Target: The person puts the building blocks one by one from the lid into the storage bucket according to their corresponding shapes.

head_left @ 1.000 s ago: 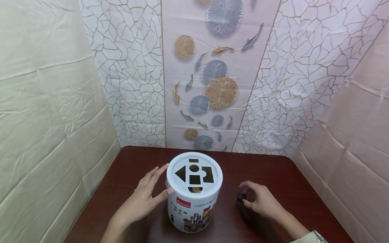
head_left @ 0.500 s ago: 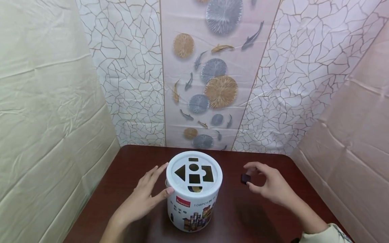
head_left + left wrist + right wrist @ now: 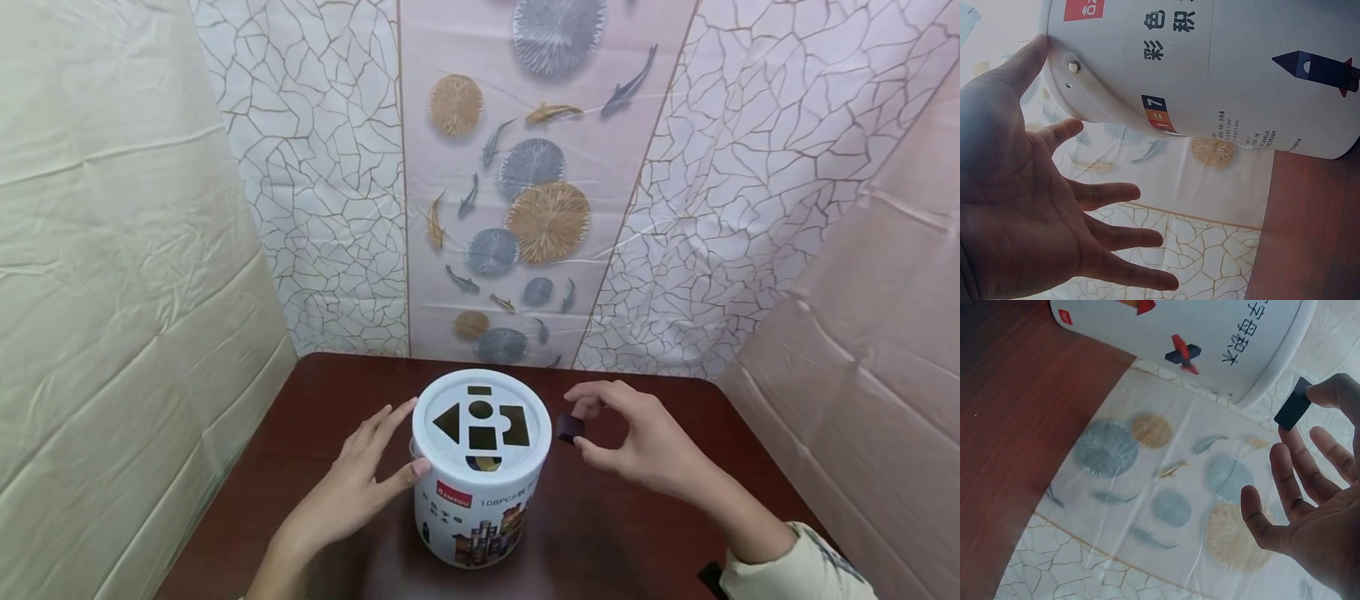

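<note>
A white round toy-block bucket stands upright, its white lid pierced by several shaped holes. Something yellow and dark shows through the front hole. My left hand is at the bucket's left side, fingers spread and fairly straight; thumb and index fingertip touch the lid's rim. In the left wrist view the other fingers of that hand stand apart from the bucket wall. To the right of the lid, my right hand pinches a small dark block in the air. The right wrist view shows this block between thumb and fingertip.
The bucket stands on a dark red-brown table. A patterned cloth hangs behind it, with cream cloth walls on both sides. A white carry strap lies along the bucket's side.
My right hand has lifted the dark block off the table, then carried it up and left to beside the lid. The left hand and the bucket stay in place.
</note>
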Available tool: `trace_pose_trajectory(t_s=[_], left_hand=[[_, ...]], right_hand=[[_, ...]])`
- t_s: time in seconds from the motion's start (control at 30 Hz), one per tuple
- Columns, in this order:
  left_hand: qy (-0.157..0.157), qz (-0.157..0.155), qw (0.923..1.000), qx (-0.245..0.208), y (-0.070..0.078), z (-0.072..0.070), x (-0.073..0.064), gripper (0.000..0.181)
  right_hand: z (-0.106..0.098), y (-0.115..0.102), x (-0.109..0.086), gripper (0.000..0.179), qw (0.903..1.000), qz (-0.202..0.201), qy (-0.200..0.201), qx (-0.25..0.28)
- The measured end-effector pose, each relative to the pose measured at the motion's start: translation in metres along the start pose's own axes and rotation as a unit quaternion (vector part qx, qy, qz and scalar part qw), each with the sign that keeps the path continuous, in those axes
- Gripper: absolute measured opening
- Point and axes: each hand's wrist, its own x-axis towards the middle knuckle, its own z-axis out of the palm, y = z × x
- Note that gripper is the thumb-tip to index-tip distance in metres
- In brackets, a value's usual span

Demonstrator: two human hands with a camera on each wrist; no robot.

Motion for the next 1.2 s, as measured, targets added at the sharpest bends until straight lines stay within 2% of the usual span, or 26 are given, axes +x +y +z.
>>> trace_pose_trajectory(t_s=[0.57, 1.03, 1.2], left_hand=[[0.007, -0.002, 0.9999, 0.007, 0.002, -0.001, -0.001, 0.081], [0.008, -0.008, 0.9999, 0.004, 0.001, 0.000, 0.000, 0.080], [0.005, -0.010, 0.9999, 0.006, 0.001, 0.000, 0.000, 0.081]], right_hand=[[0.015, -0.021, 0.025, 0.057, 0.9988, -0.005, -0.042, 0.025], [0.027, -0.030, 0.040, 0.055, 0.9969, -0.015, -0.066, 0.041], [0.035, -0.034, 0.046, 0.054, 0.9960, -0.005, -0.077, 0.045]])
